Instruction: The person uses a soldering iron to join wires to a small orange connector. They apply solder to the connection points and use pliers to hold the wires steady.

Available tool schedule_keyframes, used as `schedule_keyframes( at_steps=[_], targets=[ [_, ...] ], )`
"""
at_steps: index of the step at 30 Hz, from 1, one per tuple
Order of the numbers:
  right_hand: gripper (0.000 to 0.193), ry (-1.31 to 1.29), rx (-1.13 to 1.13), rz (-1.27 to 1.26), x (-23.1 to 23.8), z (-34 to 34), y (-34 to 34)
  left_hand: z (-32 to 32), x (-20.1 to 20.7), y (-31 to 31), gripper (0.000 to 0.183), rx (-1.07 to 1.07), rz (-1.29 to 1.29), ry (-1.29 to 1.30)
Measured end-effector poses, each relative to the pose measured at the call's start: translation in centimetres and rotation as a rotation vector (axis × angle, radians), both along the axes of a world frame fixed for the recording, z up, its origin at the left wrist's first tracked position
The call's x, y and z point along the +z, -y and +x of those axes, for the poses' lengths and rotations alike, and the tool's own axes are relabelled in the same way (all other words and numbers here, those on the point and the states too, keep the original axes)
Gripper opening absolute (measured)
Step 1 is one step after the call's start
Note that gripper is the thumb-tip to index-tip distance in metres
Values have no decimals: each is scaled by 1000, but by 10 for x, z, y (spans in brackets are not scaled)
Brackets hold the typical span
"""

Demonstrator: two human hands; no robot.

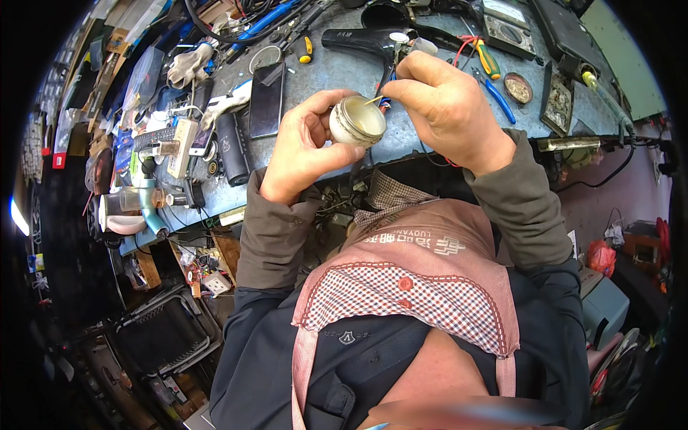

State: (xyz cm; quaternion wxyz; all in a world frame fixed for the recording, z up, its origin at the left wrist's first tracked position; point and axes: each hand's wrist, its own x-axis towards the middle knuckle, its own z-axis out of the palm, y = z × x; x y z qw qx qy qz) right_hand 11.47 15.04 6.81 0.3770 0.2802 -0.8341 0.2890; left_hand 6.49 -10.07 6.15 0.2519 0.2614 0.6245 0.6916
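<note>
My left hand (308, 140) is wrapped round a small white glass jar (351, 135), its mouth tilted up. Inside the jar lies a pale, creamy substance. Above its right side my right hand (448, 107) has thumb and fingers pinched together on a thin yellowish stick (375, 100), whose far end reaches over the jar's mouth. A small pale round piece (424, 47) shows just beyond the right fingers; whether they touch it I cannot tell. Behind both hands lies a black hair dryer (358, 44) on the blue-grey workbench (301, 82).
A dark phone (266, 100) lies left of my hands, beside work gloves (190, 66) and a black cylinder (231, 150). To the right are blue-handled pliers (500, 100), a screwdriver (489, 63), a round tin (517, 88), a meter (507, 32) and a soldering iron (605, 97).
</note>
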Motion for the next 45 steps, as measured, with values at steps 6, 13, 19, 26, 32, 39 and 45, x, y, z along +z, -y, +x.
schedule_keyframes(
  at_steps=[6,13,19,26,32,39,45],
  targets=[
    [20,53,19,-42,-1,3,-2,0,2,1,77,36,-81,-108],
    [18,170,38,-95,-2,9,-4,-2,-2,3,76,67,-116,-193],
    [9,393,5,-600,-16,14,-11,-46,-37,11,75,342,-242,-368],
    [9,501,-104,-799,-53,25,-27,-57,-73,0,72,625,-614,-1048],
    [11,490,-59,-999,-77,20,-28,-8,-32,-57,54,433,-492,-674],
    [5,372,-143,-898,-97,16,-26,-22,-50,-79,49,326,-664,-631],
    [4,340,-156,-855,-96,16,-21,-28,-76,-78,53,373,-484,-492]
  ],
)
